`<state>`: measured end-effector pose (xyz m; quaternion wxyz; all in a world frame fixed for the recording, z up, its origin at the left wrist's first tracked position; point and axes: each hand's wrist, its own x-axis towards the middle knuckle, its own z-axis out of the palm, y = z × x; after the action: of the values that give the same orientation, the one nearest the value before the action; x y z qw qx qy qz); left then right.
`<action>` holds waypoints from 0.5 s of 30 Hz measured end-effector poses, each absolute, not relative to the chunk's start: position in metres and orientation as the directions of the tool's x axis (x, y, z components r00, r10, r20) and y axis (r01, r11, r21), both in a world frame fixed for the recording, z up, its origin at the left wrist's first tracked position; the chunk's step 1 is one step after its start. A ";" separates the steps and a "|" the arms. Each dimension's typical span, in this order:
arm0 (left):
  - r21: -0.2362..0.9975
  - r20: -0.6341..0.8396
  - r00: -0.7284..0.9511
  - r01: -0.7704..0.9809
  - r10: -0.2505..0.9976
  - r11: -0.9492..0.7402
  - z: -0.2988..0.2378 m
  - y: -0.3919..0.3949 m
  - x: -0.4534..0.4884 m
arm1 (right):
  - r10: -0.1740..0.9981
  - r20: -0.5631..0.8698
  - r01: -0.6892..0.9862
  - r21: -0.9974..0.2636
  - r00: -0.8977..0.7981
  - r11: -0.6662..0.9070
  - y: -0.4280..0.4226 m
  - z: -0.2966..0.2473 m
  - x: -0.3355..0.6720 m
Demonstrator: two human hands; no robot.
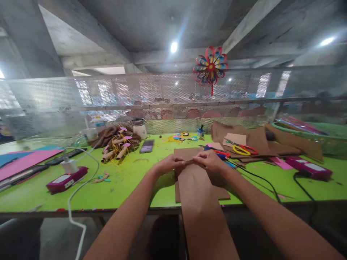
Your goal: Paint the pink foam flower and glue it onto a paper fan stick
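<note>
A long strip of brown paper [200,202] runs from the green table [130,180] down over its front edge toward me. My left hand [169,164] and my right hand [210,160] meet at the strip's far end, fingers pinched on the paper's edge. More brown paper sheets [187,153] lie flat under the strip.
Scissors with yellow and red handles [241,149] lie on brown sheets at the right. Rolled brown paper pieces with pink tags [118,142] are piled at the left. Magenta boxes [66,179], a white charger with cable [69,166], a phone [146,146], and black cables [260,178] are about.
</note>
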<state>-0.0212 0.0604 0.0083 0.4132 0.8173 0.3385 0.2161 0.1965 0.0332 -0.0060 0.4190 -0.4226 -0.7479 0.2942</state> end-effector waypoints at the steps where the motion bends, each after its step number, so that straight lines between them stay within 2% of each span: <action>1: 0.838 0.070 0.682 0.357 0.728 -0.414 0.008 0.060 -0.021 | 0.877 0.381 0.388 -0.791 -0.294 0.474 0.033 -0.005 0.196; 5: 0.889 0.055 0.694 0.293 0.718 -0.352 0.006 0.059 -0.021 | 0.880 0.377 0.383 -0.797 -0.287 0.467 0.036 -0.007 0.195; 8: 0.894 0.050 0.697 0.288 0.715 -0.343 0.004 0.057 -0.020 | 0.901 0.324 0.338 -0.846 -0.288 0.412 0.039 -0.011 0.196; 11: 0.874 0.049 0.694 0.318 0.719 -0.367 0.004 0.057 -0.019 | 0.914 0.273 0.285 -0.889 -0.300 0.359 0.042 -0.014 0.197; 15: 0.805 0.079 0.677 0.389 0.731 -0.448 0.004 0.063 -0.021 | 0.914 0.324 0.260 -0.886 -0.242 0.383 0.044 -0.014 0.198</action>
<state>-0.0210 0.0626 0.0042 0.4004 0.8236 0.3402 0.2134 0.1983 0.0441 -0.0143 0.4501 -0.4198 -0.6992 0.3636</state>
